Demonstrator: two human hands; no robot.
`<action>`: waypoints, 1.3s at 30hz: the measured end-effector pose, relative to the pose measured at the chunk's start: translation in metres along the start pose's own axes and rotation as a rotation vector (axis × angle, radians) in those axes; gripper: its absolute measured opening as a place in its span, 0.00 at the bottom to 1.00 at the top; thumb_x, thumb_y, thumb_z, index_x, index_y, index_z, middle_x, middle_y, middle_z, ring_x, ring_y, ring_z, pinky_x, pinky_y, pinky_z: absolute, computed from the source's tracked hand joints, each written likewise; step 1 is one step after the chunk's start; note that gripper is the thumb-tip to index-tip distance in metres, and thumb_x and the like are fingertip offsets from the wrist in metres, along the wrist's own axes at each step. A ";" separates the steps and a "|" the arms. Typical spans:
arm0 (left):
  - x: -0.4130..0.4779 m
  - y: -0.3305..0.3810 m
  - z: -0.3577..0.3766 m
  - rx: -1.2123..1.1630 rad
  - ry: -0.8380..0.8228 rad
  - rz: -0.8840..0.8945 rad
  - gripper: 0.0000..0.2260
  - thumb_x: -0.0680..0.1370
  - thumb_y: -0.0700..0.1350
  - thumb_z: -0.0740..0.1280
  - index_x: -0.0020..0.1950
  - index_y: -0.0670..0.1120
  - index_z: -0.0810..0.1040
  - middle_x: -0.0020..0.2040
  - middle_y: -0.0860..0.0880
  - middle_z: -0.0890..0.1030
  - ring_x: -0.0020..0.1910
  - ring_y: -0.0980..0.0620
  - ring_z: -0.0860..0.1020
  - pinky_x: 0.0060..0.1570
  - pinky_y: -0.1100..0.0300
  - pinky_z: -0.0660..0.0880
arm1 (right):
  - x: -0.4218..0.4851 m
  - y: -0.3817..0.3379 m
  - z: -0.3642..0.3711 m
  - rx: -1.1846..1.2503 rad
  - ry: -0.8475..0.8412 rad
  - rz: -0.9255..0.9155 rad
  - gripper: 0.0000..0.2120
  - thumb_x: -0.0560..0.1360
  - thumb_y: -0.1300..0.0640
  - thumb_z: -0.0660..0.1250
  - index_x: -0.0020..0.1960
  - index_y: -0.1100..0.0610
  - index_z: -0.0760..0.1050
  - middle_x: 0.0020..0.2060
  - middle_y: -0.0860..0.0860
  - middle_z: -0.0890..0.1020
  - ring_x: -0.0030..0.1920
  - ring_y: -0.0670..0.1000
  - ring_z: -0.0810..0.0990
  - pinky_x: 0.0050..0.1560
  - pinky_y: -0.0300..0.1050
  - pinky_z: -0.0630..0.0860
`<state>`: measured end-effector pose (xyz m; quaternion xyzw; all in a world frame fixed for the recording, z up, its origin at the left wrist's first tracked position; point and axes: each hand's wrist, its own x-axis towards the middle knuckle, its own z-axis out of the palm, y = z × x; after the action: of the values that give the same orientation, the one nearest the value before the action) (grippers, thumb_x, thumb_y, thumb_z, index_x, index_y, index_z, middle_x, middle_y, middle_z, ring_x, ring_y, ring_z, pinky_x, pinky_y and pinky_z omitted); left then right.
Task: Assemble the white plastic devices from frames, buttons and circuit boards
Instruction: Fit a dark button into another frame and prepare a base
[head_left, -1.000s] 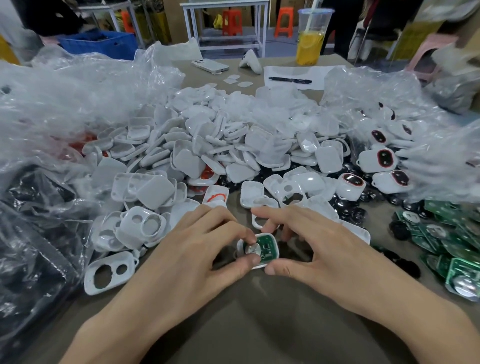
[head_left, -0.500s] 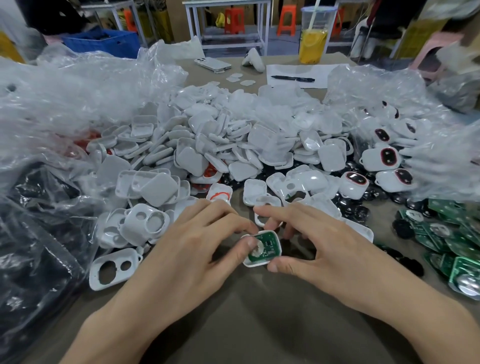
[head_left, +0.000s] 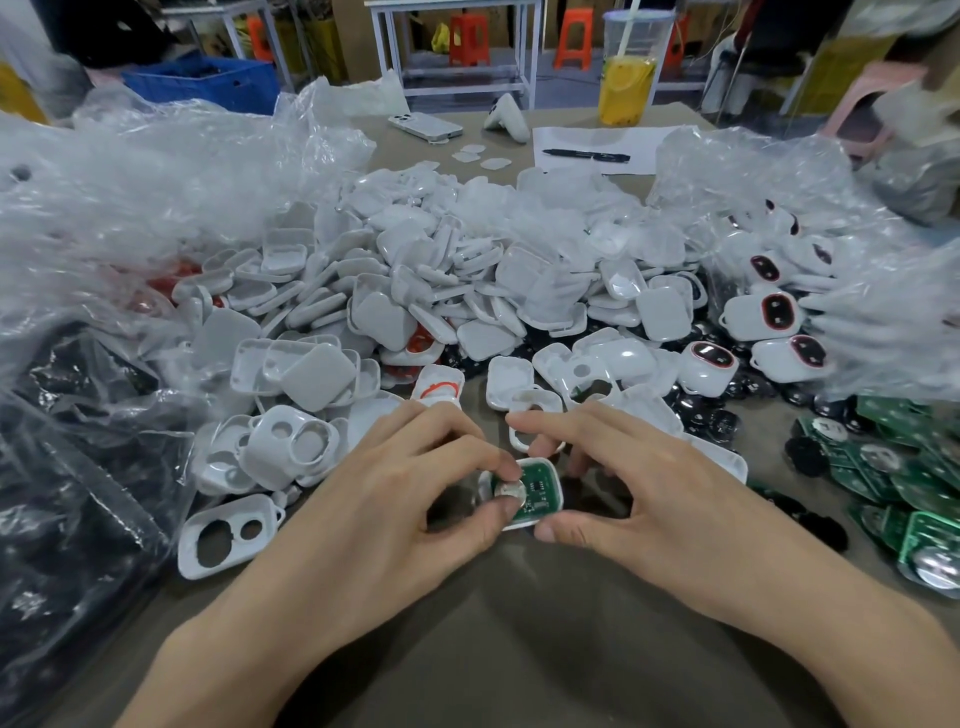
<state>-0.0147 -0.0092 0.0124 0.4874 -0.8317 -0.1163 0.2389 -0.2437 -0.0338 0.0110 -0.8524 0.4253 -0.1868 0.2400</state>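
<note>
We keep pinching the frame (head_left: 551, 466) in left hand (head_left: 395, 499) and right hand (head_left: 639, 483), tilting it slightly, left fingertips (head_left: 506, 470) pressing the nine-o'clock end of the board (head_left: 540, 491) home.

1. No text, label, brand, number or sign is legible anywhere in the head view.
2. Circuit board (head_left: 537, 491) seated in the white frame (head_left: 551, 466): fine pale marks on the green face; too small to read.
3. Loose circuit boards (head_left: 924, 540) at the right edge of the table: surfaces blurred; any print cannot be made out.
4. Sheet of paper (head_left: 587, 140) at the far side: too distant to tell whether it carries writing.
5. Cup (head_left: 626, 78) and phone (head_left: 426, 126) at the far side: too small and soft to read any marking.
</note>
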 end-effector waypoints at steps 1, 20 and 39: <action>0.000 0.000 0.000 0.000 -0.002 -0.002 0.10 0.78 0.59 0.64 0.54 0.58 0.81 0.50 0.61 0.75 0.53 0.58 0.73 0.54 0.72 0.66 | 0.000 0.000 0.000 -0.003 -0.001 0.001 0.32 0.73 0.41 0.72 0.70 0.29 0.58 0.59 0.33 0.71 0.59 0.35 0.71 0.56 0.25 0.64; 0.002 -0.002 -0.002 0.014 0.049 -0.010 0.11 0.78 0.60 0.64 0.53 0.56 0.81 0.48 0.60 0.77 0.52 0.58 0.73 0.54 0.64 0.69 | -0.001 0.001 0.001 -0.019 0.023 -0.014 0.31 0.71 0.38 0.69 0.69 0.24 0.59 0.58 0.29 0.68 0.55 0.34 0.72 0.53 0.24 0.68; 0.004 -0.002 0.005 0.053 0.047 0.021 0.11 0.79 0.61 0.63 0.53 0.57 0.79 0.44 0.60 0.74 0.48 0.60 0.72 0.52 0.64 0.67 | 0.000 0.001 0.001 0.006 0.015 0.001 0.35 0.72 0.40 0.72 0.71 0.28 0.57 0.56 0.34 0.70 0.56 0.38 0.72 0.53 0.26 0.66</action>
<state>-0.0176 -0.0136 0.0087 0.4872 -0.8339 -0.0802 0.2466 -0.2438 -0.0341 0.0091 -0.8499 0.4271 -0.1944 0.2397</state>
